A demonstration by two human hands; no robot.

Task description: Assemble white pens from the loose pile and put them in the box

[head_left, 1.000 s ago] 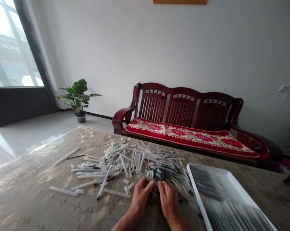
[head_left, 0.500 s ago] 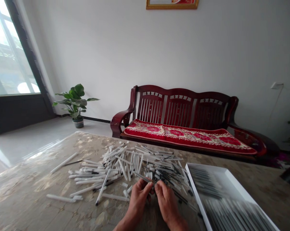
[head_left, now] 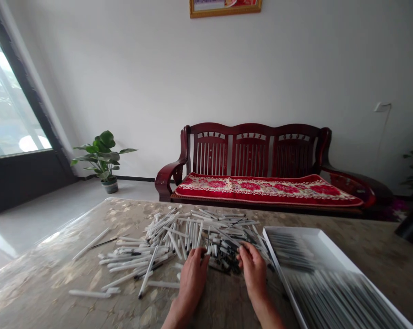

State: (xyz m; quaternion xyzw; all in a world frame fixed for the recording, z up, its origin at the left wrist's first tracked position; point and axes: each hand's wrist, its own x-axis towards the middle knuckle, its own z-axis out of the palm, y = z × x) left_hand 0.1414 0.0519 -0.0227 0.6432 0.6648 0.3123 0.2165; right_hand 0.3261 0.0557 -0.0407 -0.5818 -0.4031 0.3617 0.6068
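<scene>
My left hand (head_left: 193, 275) reaches to the near edge of a heap of loose pens and white pen parts (head_left: 174, 230). Its fingers are bent down, thumb and forefinger a little apart, and the tips are partly hidden. To its right, my right hand (head_left: 254, 267) is closed in a pinch on a slim grey pen (head_left: 231, 240), which points up and left over the heap. Black pen caps (head_left: 227, 257) lie between the two hands. One white pen with a black tip (head_left: 147, 274) rests at a slant left of my left hand.
A white shallow box (head_left: 345, 253) with rows of grey pens stands on the patterned tablecloth (head_left: 55, 301) at the right. A black cylinder (head_left: 412, 226) is at the far right. Behind the table are a wooden bench (head_left: 254, 151) and a potted plant (head_left: 105, 157).
My hands were together around a pen; now they are apart. The left has moved forward to the heap, the right rightward with the pen. The view has shifted slightly.
</scene>
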